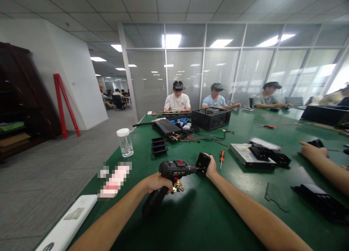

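Observation:
My left hand (159, 182) is wrapped round the grip of a black power drill (174, 168), whose bit points right. In my right hand (211, 166) is a small black part (202, 163) with brass-coloured bits on its face, held up at the drill's tip. The bit meets or nearly meets that face; exact contact is too small to tell. Several small brass-coloured pieces (180, 187) lie on the green table (218, 222) beneath the drill. Just right of my right hand lies an orange and black screwdriver (222, 158).
Black trays (159, 146) and a clear jar (125, 143) stand left of centre. Behind are a black case (211, 118) and cables. A metal box (252, 158) with black parts sits right. Another person's hand (312, 151) is at far right; several people sit across the table.

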Demonstrator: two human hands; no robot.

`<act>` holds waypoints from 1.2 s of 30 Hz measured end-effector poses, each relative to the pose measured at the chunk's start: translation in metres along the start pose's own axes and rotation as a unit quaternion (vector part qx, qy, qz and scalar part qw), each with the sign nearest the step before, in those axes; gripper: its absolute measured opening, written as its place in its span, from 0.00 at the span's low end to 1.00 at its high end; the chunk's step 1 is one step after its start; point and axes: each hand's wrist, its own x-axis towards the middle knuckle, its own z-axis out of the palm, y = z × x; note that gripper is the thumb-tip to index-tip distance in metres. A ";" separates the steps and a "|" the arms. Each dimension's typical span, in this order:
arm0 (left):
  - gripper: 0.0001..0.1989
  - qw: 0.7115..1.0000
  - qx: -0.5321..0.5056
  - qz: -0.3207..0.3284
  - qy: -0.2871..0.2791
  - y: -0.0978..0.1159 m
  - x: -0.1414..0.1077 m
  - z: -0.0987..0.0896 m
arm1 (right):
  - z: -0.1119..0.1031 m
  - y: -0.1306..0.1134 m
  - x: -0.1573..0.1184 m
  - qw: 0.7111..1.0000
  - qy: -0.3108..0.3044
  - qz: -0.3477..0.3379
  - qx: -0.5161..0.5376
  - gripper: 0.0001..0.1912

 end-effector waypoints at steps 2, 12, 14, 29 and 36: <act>0.06 1.000 0.005 -0.004 0.005 -0.001 0.000 0.000 | 0.000 0.001 0.001 1.000 -0.001 0.005 0.004 0.12; 0.06 1.000 0.010 0.002 -0.003 0.001 0.000 0.000 | -0.002 0.002 0.003 1.000 -0.011 0.011 0.002 0.13; 0.07 1.000 0.007 -0.001 -0.005 0.001 -0.001 0.000 | -0.002 0.001 0.002 1.000 -0.010 0.009 0.003 0.13; 0.06 1.000 0.009 0.000 -0.003 -0.006 0.003 -0.005 | -0.002 0.001 0.001 1.000 -0.014 0.012 -0.001 0.13; 0.07 1.000 0.014 -0.001 -0.005 -0.002 0.001 -0.003 | 0.001 -0.002 -0.003 1.000 -0.016 -0.006 -0.006 0.13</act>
